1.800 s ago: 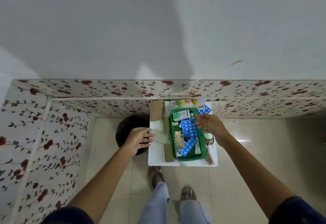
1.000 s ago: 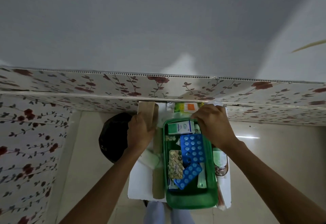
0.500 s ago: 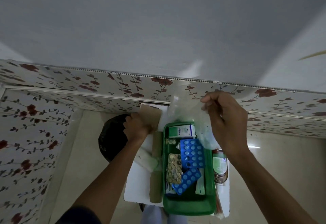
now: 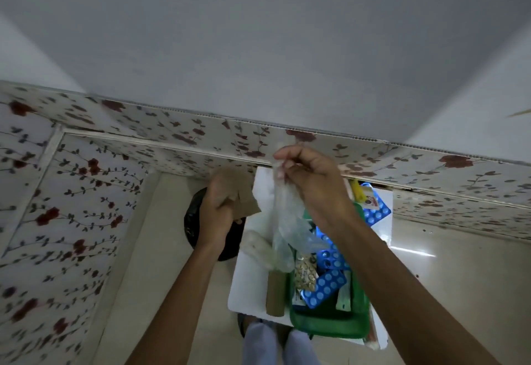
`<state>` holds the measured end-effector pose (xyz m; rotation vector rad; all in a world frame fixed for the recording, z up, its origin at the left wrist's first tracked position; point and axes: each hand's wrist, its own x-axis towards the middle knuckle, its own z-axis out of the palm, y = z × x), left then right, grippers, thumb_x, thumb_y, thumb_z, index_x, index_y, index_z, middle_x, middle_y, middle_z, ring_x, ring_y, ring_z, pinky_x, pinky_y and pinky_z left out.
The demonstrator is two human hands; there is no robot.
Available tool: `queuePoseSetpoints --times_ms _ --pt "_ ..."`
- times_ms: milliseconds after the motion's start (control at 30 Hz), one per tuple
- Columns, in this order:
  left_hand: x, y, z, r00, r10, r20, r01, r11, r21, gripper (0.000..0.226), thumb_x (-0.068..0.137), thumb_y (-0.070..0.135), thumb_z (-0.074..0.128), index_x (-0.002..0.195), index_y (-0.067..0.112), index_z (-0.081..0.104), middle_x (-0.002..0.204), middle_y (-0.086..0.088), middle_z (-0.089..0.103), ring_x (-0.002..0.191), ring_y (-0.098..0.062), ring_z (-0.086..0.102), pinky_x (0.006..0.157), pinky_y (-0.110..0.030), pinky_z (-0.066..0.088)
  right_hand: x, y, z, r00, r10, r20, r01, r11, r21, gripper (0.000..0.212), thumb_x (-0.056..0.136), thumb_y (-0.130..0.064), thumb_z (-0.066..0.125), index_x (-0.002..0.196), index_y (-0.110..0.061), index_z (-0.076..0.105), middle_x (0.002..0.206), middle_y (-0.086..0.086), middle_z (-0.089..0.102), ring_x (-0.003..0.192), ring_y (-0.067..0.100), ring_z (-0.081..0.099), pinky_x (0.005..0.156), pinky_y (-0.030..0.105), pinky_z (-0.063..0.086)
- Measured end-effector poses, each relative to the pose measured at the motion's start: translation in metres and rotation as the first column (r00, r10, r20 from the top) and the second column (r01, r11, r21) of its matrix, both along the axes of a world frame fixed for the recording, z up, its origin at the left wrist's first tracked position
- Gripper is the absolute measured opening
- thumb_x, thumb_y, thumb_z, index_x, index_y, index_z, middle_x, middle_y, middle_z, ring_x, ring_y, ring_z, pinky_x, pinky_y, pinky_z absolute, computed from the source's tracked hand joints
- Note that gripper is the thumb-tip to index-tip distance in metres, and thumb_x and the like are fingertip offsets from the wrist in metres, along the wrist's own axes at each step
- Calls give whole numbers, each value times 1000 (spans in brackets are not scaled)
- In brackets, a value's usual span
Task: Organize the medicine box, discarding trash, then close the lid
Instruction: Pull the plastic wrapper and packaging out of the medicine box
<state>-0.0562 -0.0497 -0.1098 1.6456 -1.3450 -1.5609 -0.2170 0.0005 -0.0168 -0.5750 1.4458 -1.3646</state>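
The green medicine box (image 4: 330, 328) stands open on a small white table (image 4: 247, 292), with blue blister packs (image 4: 323, 288) and a gold pill strip (image 4: 307, 274) inside. My right hand (image 4: 313, 183) is raised above the box and pinches a crumpled clear plastic bag (image 4: 287, 226) that hangs down over the box's far end. My left hand (image 4: 218, 209) holds a brown cardboard piece (image 4: 244, 198) above the black trash bag (image 4: 192, 226) on the floor left of the table.
A brown cardboard tube (image 4: 275, 292) and a white gauze roll (image 4: 257, 248) lie on the table left of the box. More blue blisters (image 4: 376, 212) and a yellow item (image 4: 356, 189) sit at the far right corner. Floral wall panels (image 4: 71, 192) close the left and back.
My right hand has lifted the clear plastic bag out of the box's far end and moved it left. My left hand picked up the cardboard piece and raised it over the trash bag.
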Motion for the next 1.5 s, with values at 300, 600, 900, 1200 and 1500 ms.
queuePoseSetpoints --times_ms 300,600,900,1200,1500 --pt "105 27 14 667 390 -635 -23 862 506 42 70 52 69 91 17 75 93 -3 75 84 -11 71 70 -25 58 139 -26 -32 792 609 -50 -597 789 145 50 79 2 64 125 -14 55 88 -8 55 64 -1 45 62 7 40" --pt "162 23 -15 883 384 -270 -308 907 286 32 75 -5 59 100 16 63 88 -4 69 79 -27 61 62 -29 55 174 -28 -111 480 475 -738 -343 875 341 51 70 -27 68 119 -16 57 119 17 52 105 37 48 90 44 48" --pt "194 -4 -95 985 172 -23 -145 891 429 50 82 3 53 129 16 44 108 -9 61 91 -20 60 63 -23 53 201 -57 -198 786 605 -125 -367 620 693 35 80 -9 63 53 -18 44 59 1 52 52 9 50 36 7 38" --pt "224 -40 -202 974 214 77 -224 840 494 20 88 4 48 99 18 59 85 -1 60 84 -20 55 72 -30 46 211 -114 -367 710 662 -239 -129 456 881 27 95 -13 44 116 1 55 119 20 60 105 32 61 81 35 52" --pt "218 -40 -211 976 199 86 -214 833 510 20 87 8 51 105 13 60 92 -6 63 87 -25 59 71 -32 49 218 -107 -385 680 716 -160 -240 423 874 41 91 -17 47 129 -2 45 133 19 51 119 34 52 90 35 48"
